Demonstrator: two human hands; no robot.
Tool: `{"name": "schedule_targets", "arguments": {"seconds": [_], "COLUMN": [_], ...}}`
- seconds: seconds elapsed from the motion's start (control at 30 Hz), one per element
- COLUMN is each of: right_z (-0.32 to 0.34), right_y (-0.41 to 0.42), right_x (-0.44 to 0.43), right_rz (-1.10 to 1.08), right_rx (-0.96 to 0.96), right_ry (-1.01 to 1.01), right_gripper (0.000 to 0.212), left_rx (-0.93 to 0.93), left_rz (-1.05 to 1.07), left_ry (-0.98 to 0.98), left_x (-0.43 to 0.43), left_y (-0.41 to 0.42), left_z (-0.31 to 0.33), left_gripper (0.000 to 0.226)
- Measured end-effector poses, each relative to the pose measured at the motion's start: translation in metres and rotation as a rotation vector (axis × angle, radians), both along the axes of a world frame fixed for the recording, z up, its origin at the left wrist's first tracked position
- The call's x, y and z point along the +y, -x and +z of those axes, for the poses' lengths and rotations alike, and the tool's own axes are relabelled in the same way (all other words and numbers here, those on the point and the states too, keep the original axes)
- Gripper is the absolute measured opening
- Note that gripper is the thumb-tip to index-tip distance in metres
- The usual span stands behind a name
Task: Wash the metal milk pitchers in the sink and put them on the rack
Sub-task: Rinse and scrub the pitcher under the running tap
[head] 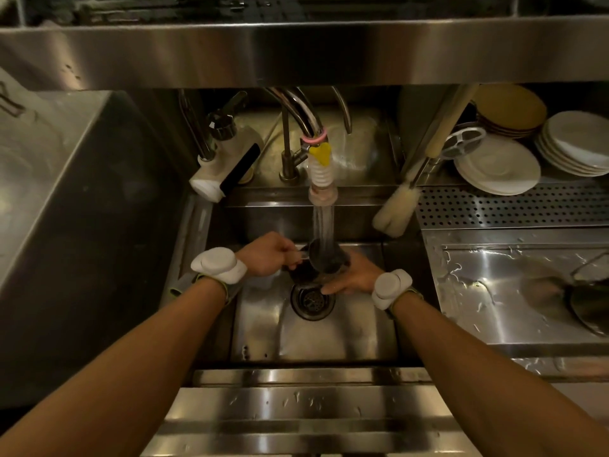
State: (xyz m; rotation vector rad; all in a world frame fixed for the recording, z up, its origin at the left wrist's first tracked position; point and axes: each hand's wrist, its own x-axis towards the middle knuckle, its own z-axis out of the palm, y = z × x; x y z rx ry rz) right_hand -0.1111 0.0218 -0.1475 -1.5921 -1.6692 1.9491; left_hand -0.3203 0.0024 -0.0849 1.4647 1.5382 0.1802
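Note:
A small dark metal milk pitcher [324, 260] is held over the sink [316, 338] directly under the running stream from the tap [321, 179]. My left hand [268, 255] grips its handle from the left, fingers curled round it. My right hand [354, 275] lies against the pitcher's right and lower side, fingers fairly straight and pointing left above the drain [312, 301]. Water pours into the pitcher's mouth. The perforated rack [514, 206] runs along the right side behind the sink.
A bottle brush [397, 209] leans at the sink's back right corner. Stacks of white plates [501, 166] stand on the rack. A wet steel basin [514, 291] with a dark pan [590, 308] lies to the right. A steel shelf edge [296, 51] hangs overhead.

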Motion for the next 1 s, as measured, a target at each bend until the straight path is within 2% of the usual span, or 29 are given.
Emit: {"name": "schedule_targets", "arguments": {"seconds": [0.07,0.1,0.27,0.43,0.77,1.0], "right_z": [0.0,0.001,-0.004,0.0,0.005,0.008], "right_y": [-0.007,-0.01,-0.018,-0.012,-0.015,-0.015], "right_x": [0.001,0.0,-0.001,-0.003,-0.005,-0.006], "right_rz": [-0.037,-0.065,-0.074,-0.057,-0.074,-0.053], "right_rx": [-0.034,-0.048,-0.113,-0.141,-0.123,-0.137], "right_ry": [0.003,0.009,0.036,0.028,-0.012,0.004], "right_gripper": [0.098,0.099,0.083,0.072,0.056,0.062], "left_rx": [0.134,0.211,0.414,0.588,0.666,0.709], "left_rz": [-0.067,-0.1,-0.155,-0.216,-0.272,-0.298], "left_ry": [-0.016,-0.039,-0.089,-0.212,-0.269,-0.336], "left_x": [-0.002,-0.003,-0.013,-0.017,-0.015,-0.012], "left_y": [0.002,0.004,0.008,0.006,0.013,0.011], "left_z": [-0.002,-0.003,-0.002,0.002,0.007,0.012], "left_gripper": [0.017,0.018,0.027,0.024,0.024,0.023]}}
